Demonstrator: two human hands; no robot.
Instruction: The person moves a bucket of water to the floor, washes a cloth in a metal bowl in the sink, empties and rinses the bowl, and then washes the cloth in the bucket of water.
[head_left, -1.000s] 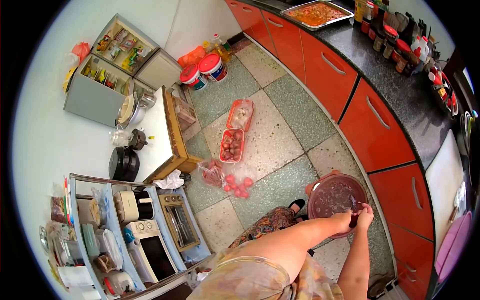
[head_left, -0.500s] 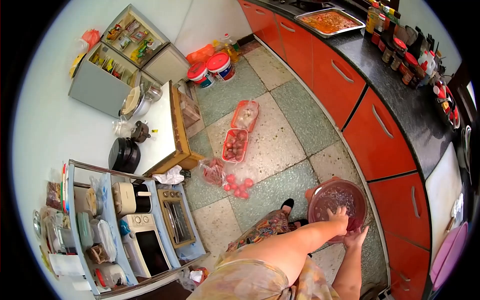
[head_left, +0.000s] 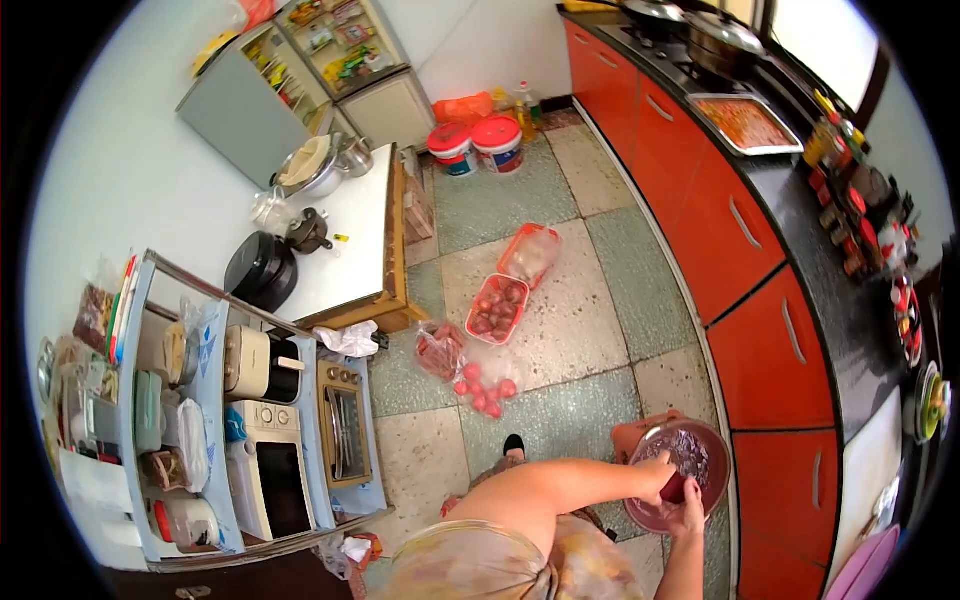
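A brownish-pink plastic basin (head_left: 722, 450) with water in it stands on the floor by the cabinets. Over its near side, my right hand (head_left: 690, 512) grips a dark red, roundish thing (head_left: 675, 489), whose kind I cannot make out. My left hand (head_left: 655, 477) is closed against the same thing from the left, its fingertips partly hidden. On the floor ahead are a red-rimmed basket of red onions (head_left: 497, 308) and a second red basket with a clear bag (head_left: 532, 255). Beside them lie a plastic bag of reddish food (head_left: 440, 350) and several pinkish-red round items (head_left: 485, 390).
Red cabinets (head_left: 770, 340) line the right side under a dark counter with a tray of food (head_left: 748, 124). At left are a shelf with a microwave (head_left: 270, 480) and a white-topped table (head_left: 345, 265). Lidded buckets (head_left: 497, 145) stand at the back.
My left hand has moved from the water inside the basin to the dark red thing in my right hand. That thing has shifted over the basin's near side. The view has turned.
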